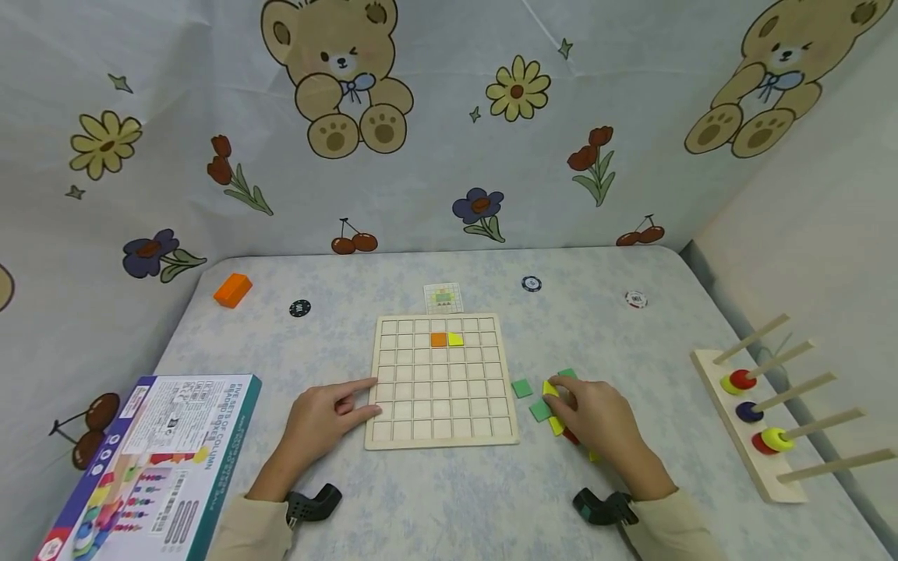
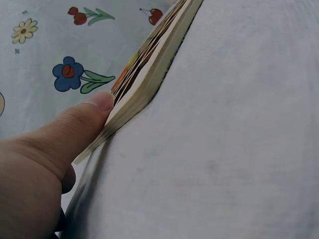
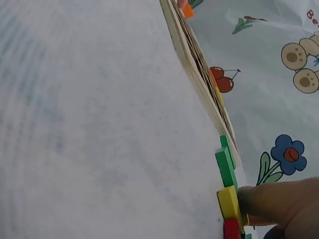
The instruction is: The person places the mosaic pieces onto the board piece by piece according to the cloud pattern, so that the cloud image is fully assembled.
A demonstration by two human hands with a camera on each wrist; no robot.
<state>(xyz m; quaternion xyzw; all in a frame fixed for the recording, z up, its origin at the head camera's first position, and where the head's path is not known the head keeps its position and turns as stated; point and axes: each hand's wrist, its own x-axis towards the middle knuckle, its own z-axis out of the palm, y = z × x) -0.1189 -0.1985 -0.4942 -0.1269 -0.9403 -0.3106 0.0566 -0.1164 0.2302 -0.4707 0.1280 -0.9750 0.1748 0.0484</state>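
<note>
A wooden grid board (image 1: 419, 445) lies flat on the table. An orange tile (image 1: 438, 340) and a yellow tile (image 1: 455, 340) sit side by side in its upper cells. My left hand (image 1: 319, 417) touches the board's left edge with thumb and index finger; its thumb (image 2: 84, 119) shows against the rim in the left wrist view. Right of the board, my right hand (image 1: 599, 413) pinches a yellow tile (image 1: 549, 387) between thumb and index finger. Green tiles (image 1: 521, 388), another yellow one and a red one lie around and beneath that hand, which partly hides them.
A small pattern card (image 1: 452, 288) lies behind the board. At the back are an orange block (image 1: 233, 291) and chips, one black (image 1: 299, 308). A boxed toy (image 1: 189, 413) stands at left, a pegged wooden rack (image 1: 747, 436) at right.
</note>
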